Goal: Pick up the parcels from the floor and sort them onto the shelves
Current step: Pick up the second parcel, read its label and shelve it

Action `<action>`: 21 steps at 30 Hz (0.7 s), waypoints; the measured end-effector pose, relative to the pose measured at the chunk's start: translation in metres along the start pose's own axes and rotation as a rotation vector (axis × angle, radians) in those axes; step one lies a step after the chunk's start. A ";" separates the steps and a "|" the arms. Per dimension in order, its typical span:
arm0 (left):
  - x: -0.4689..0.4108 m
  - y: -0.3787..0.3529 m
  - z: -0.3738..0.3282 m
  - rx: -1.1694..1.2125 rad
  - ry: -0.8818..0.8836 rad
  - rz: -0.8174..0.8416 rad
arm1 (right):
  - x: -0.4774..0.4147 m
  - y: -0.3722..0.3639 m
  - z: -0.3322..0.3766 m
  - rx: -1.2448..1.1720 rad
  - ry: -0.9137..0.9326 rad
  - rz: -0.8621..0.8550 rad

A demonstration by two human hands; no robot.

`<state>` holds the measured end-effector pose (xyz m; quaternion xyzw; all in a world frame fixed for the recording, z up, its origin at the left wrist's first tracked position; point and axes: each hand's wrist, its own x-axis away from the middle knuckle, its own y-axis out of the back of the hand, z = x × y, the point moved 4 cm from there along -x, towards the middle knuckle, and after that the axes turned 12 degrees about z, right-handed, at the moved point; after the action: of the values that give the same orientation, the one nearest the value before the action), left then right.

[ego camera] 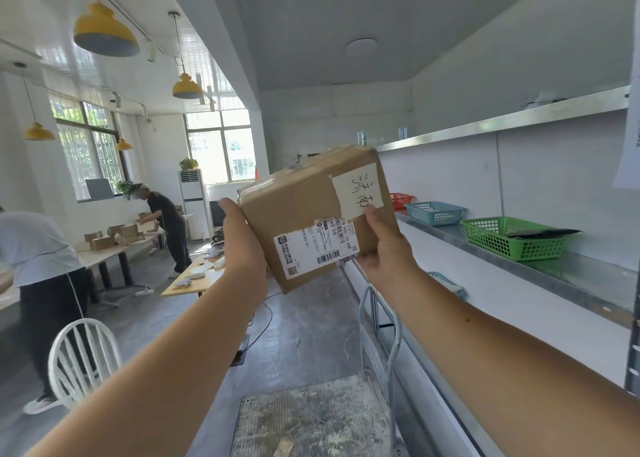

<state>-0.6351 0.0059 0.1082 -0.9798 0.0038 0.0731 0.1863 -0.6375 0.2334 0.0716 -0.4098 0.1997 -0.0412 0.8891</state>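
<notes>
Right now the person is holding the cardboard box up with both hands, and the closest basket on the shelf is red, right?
Not quite. The head view shows both hands, left and right, holding the cardboard box, but the closest basket is green; the red one is farthest.

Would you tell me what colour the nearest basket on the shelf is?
Green, seen in the head view: the nearest basket.

One box [311, 214], two hands (left [242, 245], right [384, 248]). Three baskets at 3 o'clock: red [401, 200], blue [434, 213], green [512, 238]. Four yellow lamps. Two people at 9 o'clock.
</notes>
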 end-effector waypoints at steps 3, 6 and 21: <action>0.000 0.001 0.005 0.081 0.058 0.095 | 0.002 -0.005 0.001 0.018 0.051 -0.013; 0.002 0.003 0.010 0.138 0.133 0.184 | 0.001 -0.007 0.003 0.107 0.071 -0.018; 0.003 0.023 0.015 0.059 0.176 0.307 | 0.000 -0.017 0.007 0.464 -0.153 0.290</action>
<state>-0.6352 -0.0102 0.0853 -0.9644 0.1718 0.0146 0.2007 -0.6329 0.2271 0.0885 -0.1643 0.1735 0.0727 0.9683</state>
